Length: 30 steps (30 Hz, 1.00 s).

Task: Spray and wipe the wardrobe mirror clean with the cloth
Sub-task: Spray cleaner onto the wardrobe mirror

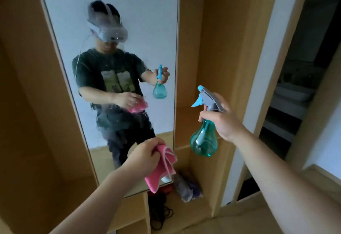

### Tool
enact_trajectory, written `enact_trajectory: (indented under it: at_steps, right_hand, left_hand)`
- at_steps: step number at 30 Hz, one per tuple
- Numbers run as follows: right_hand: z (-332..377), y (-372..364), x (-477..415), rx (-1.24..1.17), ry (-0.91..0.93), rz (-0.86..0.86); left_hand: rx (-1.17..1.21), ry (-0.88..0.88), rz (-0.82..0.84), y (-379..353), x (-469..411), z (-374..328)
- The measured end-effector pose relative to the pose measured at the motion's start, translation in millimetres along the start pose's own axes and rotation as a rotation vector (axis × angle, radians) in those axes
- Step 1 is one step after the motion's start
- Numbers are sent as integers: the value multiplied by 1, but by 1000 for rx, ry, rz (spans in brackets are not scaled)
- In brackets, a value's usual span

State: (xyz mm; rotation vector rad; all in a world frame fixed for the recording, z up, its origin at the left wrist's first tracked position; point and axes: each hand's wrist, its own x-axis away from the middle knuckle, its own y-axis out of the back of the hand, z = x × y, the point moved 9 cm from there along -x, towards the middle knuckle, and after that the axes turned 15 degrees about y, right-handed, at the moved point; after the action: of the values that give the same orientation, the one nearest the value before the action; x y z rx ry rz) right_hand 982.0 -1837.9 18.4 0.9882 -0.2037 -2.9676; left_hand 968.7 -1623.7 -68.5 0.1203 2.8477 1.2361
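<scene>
Before the mirror (118, 21), right hand (224, 121) grips spray bottle (203, 141).

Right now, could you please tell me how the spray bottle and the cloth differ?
The spray bottle is clear teal; the cloth is pink and bunched. The right hand holds the spray bottle by its neck, in front of the wardrobe shelves; the left hand grips the cloth low before the mirror. Both are held, one per hand.

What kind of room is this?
Probably a bedroom or hallway in a home: a tall mirror is set in a wooden wardrobe, with a bag and cords stuffed in its bottom cubbies.
</scene>
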Motion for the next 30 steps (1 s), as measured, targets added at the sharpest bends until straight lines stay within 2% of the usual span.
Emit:
enact_trajectory:
  at_steps: [8,13,20,24,27,30]
  right_hand:
    - [-34,90,-20,15,100,-21]
    - [-66,123,-43,-139,72,39]
    - [-100,143,-74,-232,64,75]
    - [-125,145,-83,-68,5,136]
    - [-168,140,-74,121,-187,204]
    - [-206,146,-78,359,-255,190]
  left_hand:
    - [-28,27,98,-93,-54,-87]
    - [-66,56,120,-140,-85,-141]
    - [7,83,36,-161,-119,-169]
    - [-11,134,-51,-164,-148,-157]
    - [-45,146,-123,-163,-171,-151]
    - [-82,133,-152,-167,-195,-149]
